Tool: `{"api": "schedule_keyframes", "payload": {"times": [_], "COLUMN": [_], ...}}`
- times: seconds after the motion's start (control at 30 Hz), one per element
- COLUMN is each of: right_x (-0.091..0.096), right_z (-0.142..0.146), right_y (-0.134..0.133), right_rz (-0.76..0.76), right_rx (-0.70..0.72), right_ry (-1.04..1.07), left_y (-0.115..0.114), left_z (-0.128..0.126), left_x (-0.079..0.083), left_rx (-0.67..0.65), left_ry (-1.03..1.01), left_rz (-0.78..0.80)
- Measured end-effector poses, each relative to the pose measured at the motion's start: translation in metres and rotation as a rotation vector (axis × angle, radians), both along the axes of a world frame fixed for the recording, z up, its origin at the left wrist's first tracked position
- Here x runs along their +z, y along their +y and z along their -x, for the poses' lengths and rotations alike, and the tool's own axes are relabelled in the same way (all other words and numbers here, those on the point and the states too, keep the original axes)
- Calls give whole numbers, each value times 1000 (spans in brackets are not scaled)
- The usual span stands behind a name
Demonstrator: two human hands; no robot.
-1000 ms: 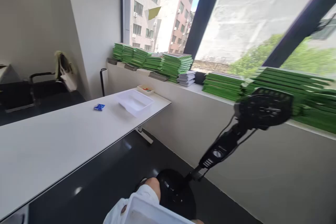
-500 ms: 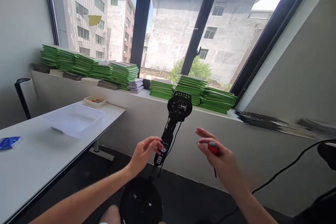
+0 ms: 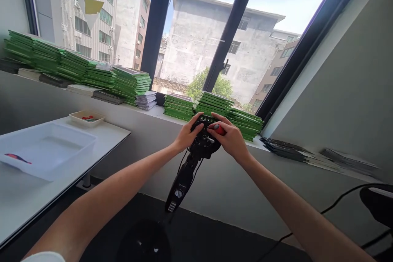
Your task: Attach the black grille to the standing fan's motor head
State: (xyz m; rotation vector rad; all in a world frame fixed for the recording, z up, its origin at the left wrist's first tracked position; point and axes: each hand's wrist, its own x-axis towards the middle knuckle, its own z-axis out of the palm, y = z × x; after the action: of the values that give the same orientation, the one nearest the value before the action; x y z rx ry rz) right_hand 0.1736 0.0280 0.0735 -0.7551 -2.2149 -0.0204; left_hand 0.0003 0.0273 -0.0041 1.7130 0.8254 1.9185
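Observation:
A black fan stand rises from a round base [image 3: 144,245] on the dark floor, up a slanted neck with a control panel [image 3: 179,188] to a round motor head [image 3: 205,144]. My left hand [image 3: 186,135] grips the left side of the motor head with curled fingers. My right hand [image 3: 230,138] is closed on a red-handled screwdriver [image 3: 218,129], whose tip points into the head.
A white table [image 3: 18,196] at the left carries a white tray [image 3: 46,147] and a small beige dish [image 3: 86,118]. Stacks of green booklets [image 3: 129,84] line the windowsill [image 3: 153,111]. Dark flat sheets [image 3: 285,147] lie on the sill at right. A black cable [image 3: 337,200] runs along the right.
Both hands rose from the fan's neck to its motor head. The left hand let go of the neck and took the head; the screwdriver came onto the head. The view tilted upward.

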Motion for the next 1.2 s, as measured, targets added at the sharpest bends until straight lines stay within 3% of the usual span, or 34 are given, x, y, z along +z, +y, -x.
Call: {"api": "schedule_keyframes", "payload": {"times": [0.2, 0.4, 0.63, 0.8, 0.9, 1.2], "right_x": [12, 22, 16, 10, 8, -8], "right_z": [-5, -4, -9, -16, -18, -11], "right_y": [0, 4, 17, 21, 22, 29], "right_rz": [29, 127, 268, 387, 445, 296], "right_rx": [-73, -134, -132, -152, -140, -162], "right_ry": [-76, -138, -15, 129, 135, 152], "left_y": [4, 2, -1, 4, 7, 14], "left_z": [-9, -17, -12, -6, -4, 0], "left_x": [7, 7, 6, 18, 24, 21], "left_rx": [129, 174, 201, 197, 186, 183], "left_ry": [48, 55, 290, 506, 528, 383], "left_rz": [22, 19, -71, -108, -73, -64]}}
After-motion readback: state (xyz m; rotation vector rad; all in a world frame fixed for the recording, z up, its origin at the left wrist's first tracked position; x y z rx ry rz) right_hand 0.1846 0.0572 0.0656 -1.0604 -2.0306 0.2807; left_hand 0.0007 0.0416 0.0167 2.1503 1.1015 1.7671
